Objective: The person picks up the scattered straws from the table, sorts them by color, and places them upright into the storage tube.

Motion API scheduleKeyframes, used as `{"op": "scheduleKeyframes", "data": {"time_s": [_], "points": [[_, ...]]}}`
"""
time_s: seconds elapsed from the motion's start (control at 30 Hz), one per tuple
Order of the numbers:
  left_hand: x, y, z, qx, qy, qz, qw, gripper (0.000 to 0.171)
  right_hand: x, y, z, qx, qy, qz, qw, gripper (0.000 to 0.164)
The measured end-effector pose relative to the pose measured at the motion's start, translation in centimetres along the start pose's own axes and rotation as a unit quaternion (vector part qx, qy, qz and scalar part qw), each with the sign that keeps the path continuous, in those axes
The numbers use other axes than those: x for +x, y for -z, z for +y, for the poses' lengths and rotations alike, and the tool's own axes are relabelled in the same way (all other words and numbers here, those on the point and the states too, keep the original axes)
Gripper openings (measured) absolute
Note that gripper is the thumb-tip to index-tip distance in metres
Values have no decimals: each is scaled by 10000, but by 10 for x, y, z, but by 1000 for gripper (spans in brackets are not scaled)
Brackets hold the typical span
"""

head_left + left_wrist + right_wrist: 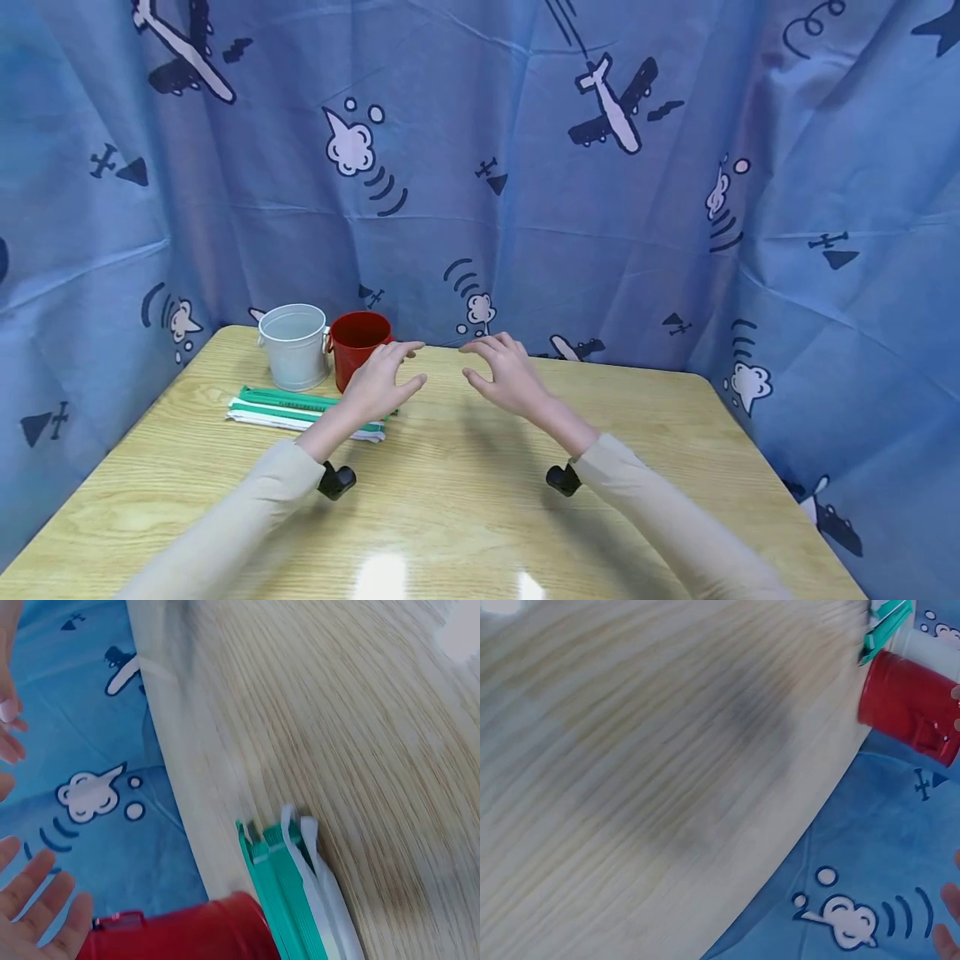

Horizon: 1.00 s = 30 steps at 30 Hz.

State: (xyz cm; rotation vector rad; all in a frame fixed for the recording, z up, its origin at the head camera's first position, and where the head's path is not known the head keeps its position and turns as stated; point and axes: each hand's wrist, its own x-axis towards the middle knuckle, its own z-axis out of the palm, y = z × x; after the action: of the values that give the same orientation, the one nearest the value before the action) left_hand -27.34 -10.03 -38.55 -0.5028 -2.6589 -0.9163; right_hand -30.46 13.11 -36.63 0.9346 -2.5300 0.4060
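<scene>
Both hands hover over the table, palms facing each other with a gap between them. The left hand has spread fingers and holds nothing; in the head view it overlaps the red bucket and the end of the green and white strips. My right hand is also empty, its fingers loosely bent. A white bucket stands upright beside the red one at the back left. In front of them lie several flat green and white strips, side by side; what they are is unclear.
The wooden table has rounded back corners. A blue curtain printed with planes and clouds hangs behind it and along both sides. A small black device sits at the left wrist, another black device at the right.
</scene>
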Motion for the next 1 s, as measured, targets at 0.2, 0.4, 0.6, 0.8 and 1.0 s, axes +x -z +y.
{"op": "scheduleKeyframes", "data": {"time_s": [0.2, 0.4, 0.6, 0.8, 1.0], "points": [[-7, 14, -12, -273, -29, 420, 9987, 49, 9, -4, -14, 372, -53, 234, 9990, 30], [-14, 29, -21, -599, 75, 664, 9960, 47, 16, -9, -29, 712, -188, 307, 9968, 30], [-20, 44, -33, -884, 245, 843, 9922, 49, 20, -22, -44, 954, -98, 322, 9949, 31], [-23, 59, -44, -1281, 503, 996, 9855, 49, 29, -33, -56, 1301, -150, 174, 9912, 34], [-24, 72, -56, -1600, 856, 1041, 9779, 50, 38, -40, -65, 1911, -406, 14, 9807, 38]]}}
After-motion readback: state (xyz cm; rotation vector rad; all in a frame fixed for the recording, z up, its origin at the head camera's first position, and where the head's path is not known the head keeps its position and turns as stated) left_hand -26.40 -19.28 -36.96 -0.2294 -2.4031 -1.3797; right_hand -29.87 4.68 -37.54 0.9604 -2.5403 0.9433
